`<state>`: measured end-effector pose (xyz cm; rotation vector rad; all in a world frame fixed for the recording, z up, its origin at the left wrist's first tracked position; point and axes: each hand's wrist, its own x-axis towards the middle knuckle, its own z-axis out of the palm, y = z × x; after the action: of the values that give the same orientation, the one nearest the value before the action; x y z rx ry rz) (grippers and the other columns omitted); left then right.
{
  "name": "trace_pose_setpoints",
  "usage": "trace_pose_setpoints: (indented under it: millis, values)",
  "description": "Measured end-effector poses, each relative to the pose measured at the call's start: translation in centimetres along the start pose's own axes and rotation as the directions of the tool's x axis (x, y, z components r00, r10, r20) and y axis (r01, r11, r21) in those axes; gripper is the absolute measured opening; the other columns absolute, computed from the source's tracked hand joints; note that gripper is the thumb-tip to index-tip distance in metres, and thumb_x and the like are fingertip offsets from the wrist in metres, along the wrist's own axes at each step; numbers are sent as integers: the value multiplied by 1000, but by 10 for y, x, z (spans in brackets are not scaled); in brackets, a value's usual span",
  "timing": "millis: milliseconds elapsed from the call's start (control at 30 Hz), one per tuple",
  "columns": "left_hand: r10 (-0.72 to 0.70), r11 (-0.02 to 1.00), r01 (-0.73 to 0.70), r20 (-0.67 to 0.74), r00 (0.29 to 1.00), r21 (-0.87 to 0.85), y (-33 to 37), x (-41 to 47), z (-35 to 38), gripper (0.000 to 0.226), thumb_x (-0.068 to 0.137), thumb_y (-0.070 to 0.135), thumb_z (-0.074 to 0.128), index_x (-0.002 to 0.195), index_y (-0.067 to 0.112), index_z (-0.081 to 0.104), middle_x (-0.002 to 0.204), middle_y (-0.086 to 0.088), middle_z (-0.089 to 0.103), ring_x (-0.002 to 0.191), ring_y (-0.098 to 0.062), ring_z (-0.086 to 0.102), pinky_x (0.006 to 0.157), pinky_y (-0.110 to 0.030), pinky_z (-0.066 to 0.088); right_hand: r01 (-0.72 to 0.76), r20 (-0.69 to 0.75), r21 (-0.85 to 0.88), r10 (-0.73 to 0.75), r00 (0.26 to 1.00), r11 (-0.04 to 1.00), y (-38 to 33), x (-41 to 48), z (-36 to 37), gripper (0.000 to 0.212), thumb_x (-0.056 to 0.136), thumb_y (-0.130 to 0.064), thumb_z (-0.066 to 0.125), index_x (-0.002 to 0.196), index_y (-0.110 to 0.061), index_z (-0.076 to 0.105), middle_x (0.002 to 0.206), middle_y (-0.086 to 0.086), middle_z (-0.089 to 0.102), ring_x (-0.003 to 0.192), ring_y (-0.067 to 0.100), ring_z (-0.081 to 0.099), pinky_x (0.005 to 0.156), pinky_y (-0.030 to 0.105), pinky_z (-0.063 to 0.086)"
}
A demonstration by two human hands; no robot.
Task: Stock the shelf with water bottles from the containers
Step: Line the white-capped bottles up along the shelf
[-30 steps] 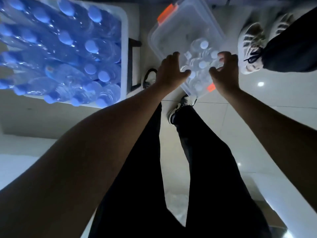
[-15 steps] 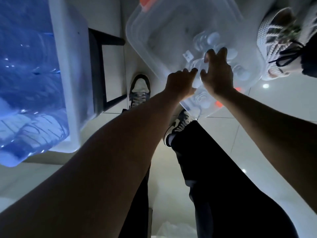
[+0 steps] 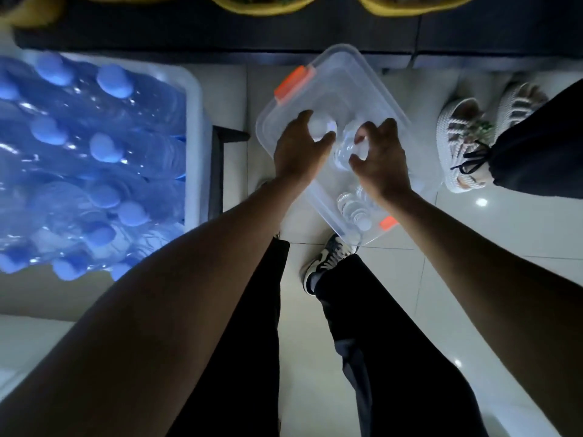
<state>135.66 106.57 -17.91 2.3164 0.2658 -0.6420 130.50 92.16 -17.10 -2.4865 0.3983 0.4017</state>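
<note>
A clear plastic bin [image 3: 353, 77] with orange latches stands on the floor in front of me. My left hand [image 3: 299, 152] grips a clear white-capped water bottle [image 3: 319, 129] by its top, above the bin. My right hand [image 3: 380, 159] curls its fingers round a second clear bottle [image 3: 344, 152] beside the first. A few more clear bottles [image 3: 353, 209] remain at the bin's near end. On the left, a white crate [image 3: 197, 127] holds several blue-capped bottles [image 3: 104, 146].
Another person's white knitted sneakers [image 3: 463, 137] and dark trouser leg stand just right of the bin. My own legs and black-and-white shoe [image 3: 325, 260] are below it. A dark shelf edge [image 3: 220, 39] with yellow bowls runs along the top. The floor is glossy tile.
The view has tilted back up, bringing the blue bottles into sight again. Both hands have closed round bottles and risen from the bin's near end toward its middle.
</note>
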Motion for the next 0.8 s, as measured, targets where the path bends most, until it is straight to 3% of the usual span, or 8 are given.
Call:
trace_pose_setpoints:
  millis: [67, 167, 267, 400, 467, 567, 633, 800]
  values:
    - [7, 994, -14, -70, 998, -104, 27, -18, -34, 52, 87, 35, 71, 136, 20, 60, 129, 4, 67, 119, -15, 62, 95, -24, 45, 20, -36, 32, -18, 999, 999, -25, -13, -34, 24, 86, -11, 69, 108, -8, 61, 119, 17, 49, 83, 31, 60, 75, 34, 50]
    - [18, 973, -44, -115, 993, -225, 71, -50, -90, 47, 84, 29, 74, 130, 19, 65, 122, 3, 71, 112, -14, 65, 98, -31, 50, 52, -122, 79, -42, 992, 996, -65, -34, -93, 21, 84, -8, 72, 103, -9, 63, 113, 14, 50, 82, 18, 54, 72, 23, 41]
    - [53, 955, -106, -190, 980, -278, 118, -89, -149, 36, 82, 27, 77, 117, 18, 70, 112, 1, 73, 102, -14, 65, 91, -31, 51, 97, -164, 135, -75, 984, 986, -110, -60, -166, 21, 81, -8, 74, 100, -8, 66, 109, 12, 51, 84, 15, 52, 75, 15, 35]
    - [108, 930, -184, -242, 964, -319, 185, -141, -231, 21, 82, 37, 76, 97, 27, 66, 97, 5, 70, 92, -13, 64, 78, -29, 47, 212, -237, 107, -183, 954, 971, -169, -97, -273, 19, 81, -7, 76, 99, -7, 69, 105, 10, 60, 86, 18, 55, 77, 28, 44]
    - [143, 906, -228, -251, 958, -356, 221, -169, -275, 19, 80, 44, 74, 90, 32, 63, 90, 7, 70, 87, -11, 65, 73, -27, 45, 274, -282, 74, -244, 928, 959, -199, -115, -324, 18, 82, -7, 77, 99, -7, 71, 101, 1, 58, 77, 15, 52, 74, 27, 43]
    - [272, 850, -396, -354, 895, -348, 270, -214, -335, 16, 79, 44, 71, 81, 33, 60, 80, 9, 69, 80, -6, 65, 71, -24, 47, 374, -352, 57, -332, 875, 926, -245, -142, -396, 20, 82, -7, 77, 100, -12, 73, 103, -8, 49, 69, 0, 45, 73, 10, 37]
    - [313, 816, -471, -429, 847, -335, 299, -242, -367, 16, 79, 43, 71, 80, 33, 58, 81, 7, 68, 82, -13, 65, 73, -31, 48, 438, -393, 57, -383, 836, 897, -272, -160, -439, 19, 81, -10, 74, 99, -17, 72, 103, -13, 47, 70, -4, 52, 72, 1, 37]
    - [343, 748, -574, -545, 765, -334, 359, -305, -433, 20, 75, 56, 64, 79, 36, 60, 83, 11, 62, 92, -19, 60, 78, -38, 50, 570, -485, 33, -486, 727, 821, -327, -197, -533, 26, 81, -8, 76, 102, -23, 74, 101, -14, 51, 78, 3, 57, 69, 5, 41]
